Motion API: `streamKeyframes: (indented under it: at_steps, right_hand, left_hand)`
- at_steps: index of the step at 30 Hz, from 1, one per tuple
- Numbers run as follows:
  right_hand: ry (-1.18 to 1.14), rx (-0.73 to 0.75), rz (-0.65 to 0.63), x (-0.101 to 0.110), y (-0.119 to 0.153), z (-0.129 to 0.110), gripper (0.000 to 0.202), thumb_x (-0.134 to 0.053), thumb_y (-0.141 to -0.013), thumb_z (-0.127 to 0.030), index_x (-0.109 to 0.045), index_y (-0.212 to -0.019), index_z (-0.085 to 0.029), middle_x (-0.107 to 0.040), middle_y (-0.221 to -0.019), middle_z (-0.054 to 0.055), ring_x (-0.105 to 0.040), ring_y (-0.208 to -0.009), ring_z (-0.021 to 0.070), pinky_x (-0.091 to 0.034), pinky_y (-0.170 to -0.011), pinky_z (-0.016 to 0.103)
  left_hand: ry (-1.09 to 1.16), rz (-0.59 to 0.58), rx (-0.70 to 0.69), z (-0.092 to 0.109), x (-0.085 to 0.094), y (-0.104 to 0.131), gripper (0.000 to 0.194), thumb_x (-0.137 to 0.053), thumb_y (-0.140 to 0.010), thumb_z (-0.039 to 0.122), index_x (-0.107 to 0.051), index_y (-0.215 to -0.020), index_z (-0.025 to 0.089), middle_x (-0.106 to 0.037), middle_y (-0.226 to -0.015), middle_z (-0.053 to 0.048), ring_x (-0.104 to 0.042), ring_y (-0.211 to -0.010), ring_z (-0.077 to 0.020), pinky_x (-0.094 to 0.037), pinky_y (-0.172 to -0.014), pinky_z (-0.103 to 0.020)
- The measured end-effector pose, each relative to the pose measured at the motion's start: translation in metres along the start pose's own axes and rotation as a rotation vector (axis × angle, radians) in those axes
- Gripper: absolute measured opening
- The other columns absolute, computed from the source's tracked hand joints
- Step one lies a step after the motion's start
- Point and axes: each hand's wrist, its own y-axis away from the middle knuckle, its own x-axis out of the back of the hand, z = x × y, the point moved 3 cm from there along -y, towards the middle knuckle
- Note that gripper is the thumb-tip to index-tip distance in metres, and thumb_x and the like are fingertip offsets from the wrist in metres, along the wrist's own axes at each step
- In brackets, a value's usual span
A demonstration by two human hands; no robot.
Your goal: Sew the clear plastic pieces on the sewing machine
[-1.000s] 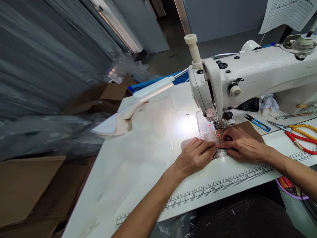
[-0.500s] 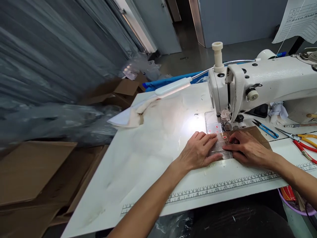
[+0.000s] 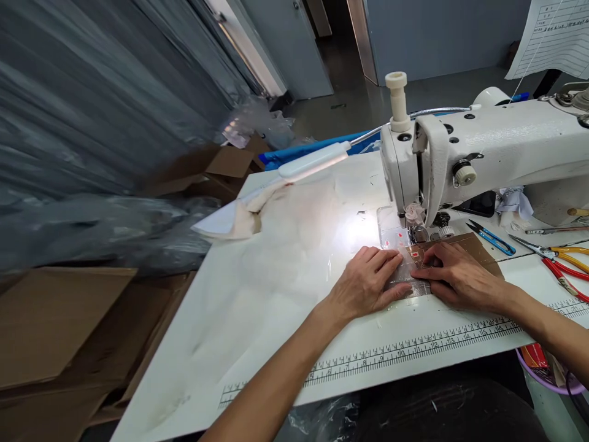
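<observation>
Under the presser foot of a white sewing machine (image 3: 416, 234) lies a clear plastic sheet (image 3: 407, 267) with small red marks, beside or over a flat brown sheet (image 3: 481, 252). My left hand (image 3: 370, 279) rests with fingers spread, its fingertips on the left edge of the clear sheet. My right hand (image 3: 453, 276) lies over the brown sheet, its fingers bent and drawn together at the clear sheet. Under the right palm, part of the brown sheet is hidden. How the two layers are joined I cannot tell.
Blue thread snips (image 3: 492, 238) and red-and-yellow-handled pliers (image 3: 550, 253) lie right of the hands. A printed ruler (image 3: 396, 356) runs along the front of the white table (image 3: 257, 307). A lamp (image 3: 315, 162) reaches over the table. Cardboard boxes (image 3: 55, 325) stand at left.
The view has shifted slightly, so the machine and table appear a little further left. Both hands keep nearly the same pose on the sheets.
</observation>
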Motion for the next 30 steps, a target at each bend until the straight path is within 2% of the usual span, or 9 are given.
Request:
streamKeyframes:
  at_steps: [3,8,13,17,24,30]
  right_hand:
    - [-0.029,-0.021,-0.006,0.0,0.0,0.0,0.037,-0.051,-0.089,-0.016,-0.07,-0.118,-0.028,-0.056,-0.109,0.011,-0.052,-0.104,0.0254,-0.044,-0.089,0.047]
    - [-0.072,-0.049,-0.012,-0.002,0.0,0.001,0.037,-0.051,-0.089,-0.015,-0.07,-0.118,-0.028,-0.056,-0.111,0.011,-0.052,-0.106,0.0268,-0.043,-0.09,0.05]
    - [-0.063,-0.033,0.026,-0.003,0.001,0.0,0.035,-0.054,-0.088,-0.015,-0.07,-0.117,-0.026,-0.057,-0.11,0.012,-0.053,-0.105,0.0274,-0.045,-0.089,0.05]
    - [-0.044,-0.022,0.092,-0.005,-0.001,0.003,0.036,-0.054,-0.087,-0.013,-0.069,-0.118,-0.024,-0.059,-0.11,0.012,-0.054,-0.105,0.026,-0.048,-0.089,0.047]
    - [-0.038,-0.057,0.167,-0.008,-0.007,0.011,0.034,-0.053,-0.089,-0.017,-0.068,-0.12,-0.022,-0.06,-0.108,0.012,-0.058,-0.1,0.0241,-0.054,-0.089,0.043]
    - [-0.033,-0.028,0.189,-0.007,-0.006,0.011,0.036,-0.048,-0.094,-0.019,-0.067,-0.124,-0.026,-0.058,-0.105,0.011,-0.058,-0.099,0.0242,-0.055,-0.087,0.043]
  left_hand:
    - [-0.041,-0.014,0.047,0.0,0.0,-0.007,0.042,-0.036,-0.102,0.046,-0.057,-0.115,0.012,-0.067,-0.097,-0.011,-0.057,-0.075,-0.0197,-0.043,-0.063,-0.035]
    - [-0.077,-0.061,0.069,0.0,-0.002,-0.016,0.032,-0.035,-0.103,0.032,-0.061,-0.108,0.014,-0.065,-0.094,-0.008,-0.054,-0.069,-0.0156,-0.039,-0.063,-0.033]
    - [-0.174,-0.111,0.023,0.001,-0.004,-0.016,0.029,-0.041,-0.1,0.026,-0.062,-0.112,0.011,-0.066,-0.117,-0.013,-0.056,-0.079,-0.0203,-0.041,-0.066,-0.035]
    - [-0.21,-0.187,0.018,-0.006,-0.009,-0.022,0.031,-0.039,-0.101,0.026,-0.064,-0.114,0.014,-0.067,-0.122,-0.011,-0.055,-0.084,-0.0228,-0.041,-0.07,-0.038]
    - [-0.17,-0.276,0.054,-0.023,-0.014,-0.031,0.037,-0.035,-0.101,0.031,-0.064,-0.115,0.013,-0.07,-0.107,-0.012,-0.054,-0.083,-0.0235,-0.038,-0.069,-0.038]
    - [-0.049,-0.26,0.094,-0.025,-0.015,-0.023,0.042,-0.032,-0.102,0.036,-0.061,-0.121,0.013,-0.067,-0.118,-0.012,-0.055,-0.092,-0.0253,-0.04,-0.076,-0.04]
